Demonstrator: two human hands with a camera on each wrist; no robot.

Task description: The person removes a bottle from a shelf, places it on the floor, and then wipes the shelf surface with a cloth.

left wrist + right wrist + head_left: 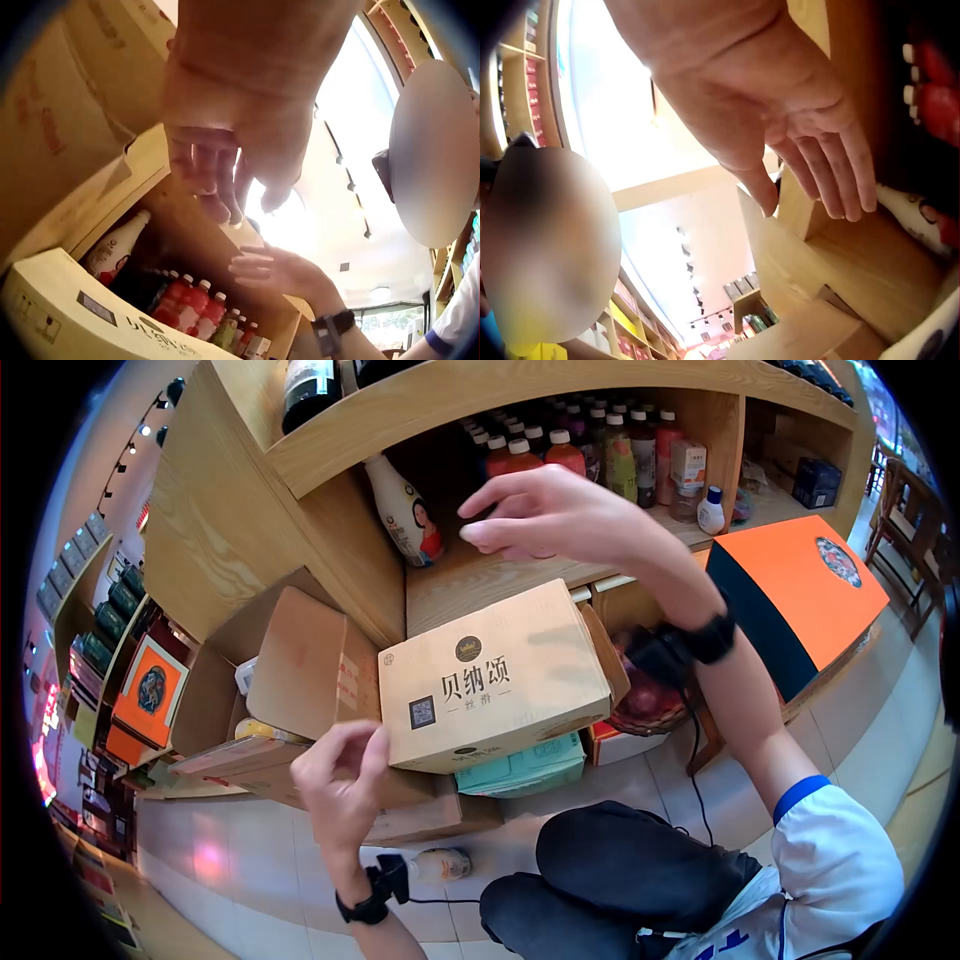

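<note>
A tan carton with black lettering [500, 670] stands at the shelf's front edge in the head view. My right hand [560, 515] is raised above it, fingers loosely bent and holding nothing; the right wrist view shows the hand [780, 127] with its fingers extended. Beside the carton's lower left corner is my left hand [340, 780], fingers bent, nothing seen in its grip; whether it touches the carton I cannot tell. The left wrist view shows that hand [232, 142] with fingers hanging loosely. A white bottle [400, 510] leans inside the shelf, left of several drink bottles [620, 455].
An opened carton [310, 660] stands at the left, with items inside. An orange box [800, 590] is at the right, near a basket of fruit [645, 700]. A green box [525, 765] sits below the tan carton, and a bottle [440, 864] is on the tiled floor.
</note>
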